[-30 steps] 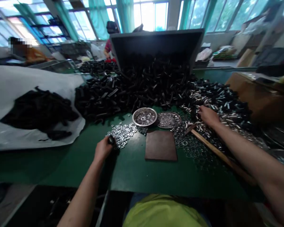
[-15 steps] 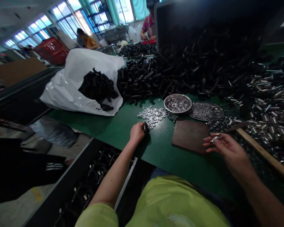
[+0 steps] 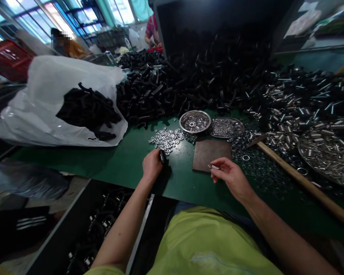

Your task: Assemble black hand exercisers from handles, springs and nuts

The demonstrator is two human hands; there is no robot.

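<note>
Green bench point(image 3: 126, 162), with a coil spring point(image 3: 215, 167) in my pinch

Clock centred on the brown plate point(image 3: 206, 151); twelve points away from me. At five o'clock, my right hand point(image 3: 232, 177) pinches the spring between thumb and fingertips, over the plate's near edge; contact with the plate cannot be told. At nine, my left hand point(image 3: 151, 165) is closed around a black piece point(image 3: 161, 156), largely hidden. At ten lie small holed metal pieces point(image 3: 167, 139); at eleven, a round dish point(image 3: 180, 124); towards four, a hammer handle point(image 3: 298, 175). I judge the step in hand to be positioning the spring; the next move would call for a light, secure pinch and a steady left hand.
</note>
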